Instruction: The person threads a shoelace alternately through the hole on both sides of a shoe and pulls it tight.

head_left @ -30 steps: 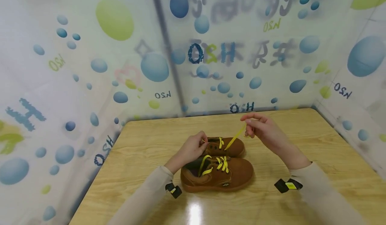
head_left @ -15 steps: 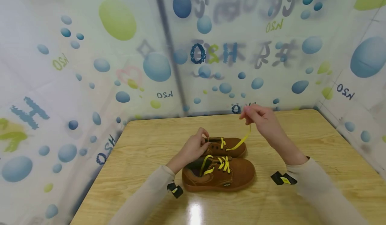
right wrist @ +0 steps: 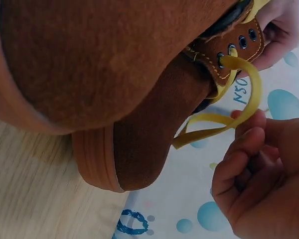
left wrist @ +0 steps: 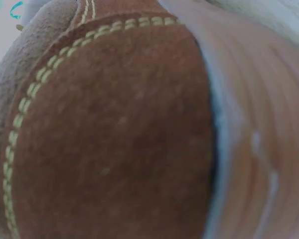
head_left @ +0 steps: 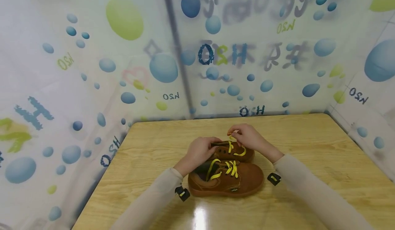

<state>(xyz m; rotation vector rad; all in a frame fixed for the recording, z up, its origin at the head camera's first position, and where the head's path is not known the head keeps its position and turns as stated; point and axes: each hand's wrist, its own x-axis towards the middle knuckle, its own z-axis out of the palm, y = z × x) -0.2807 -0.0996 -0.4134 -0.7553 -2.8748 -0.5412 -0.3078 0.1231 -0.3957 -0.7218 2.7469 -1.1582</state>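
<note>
Two brown shoes with yellow laces lie side by side; the near shoe [head_left: 247,178] has its lace threaded and loose ends inside the opening. Behind it, the far shoe [head_left: 249,154] has its ankle part gripped by the left hand [head_left: 199,153]. My right hand [head_left: 249,136] pinches the yellow lace [right wrist: 251,92] above the far shoe's toe side. In the right wrist view the lace curves out of an eyelet to the fingertips [right wrist: 254,122], with empty eyelets beside it. Brown suede [left wrist: 114,119] and a sole fill the left wrist view.
The wooden table [head_left: 148,144] carries both shoes. A patterned curtain [head_left: 185,34] with blue and green dots hangs behind and at both sides, close to the table's edges.
My right hand has come down and left from high above the table to close over the far shoe, and the lace now hangs in a loop. The left hand stays at the far shoe.
</note>
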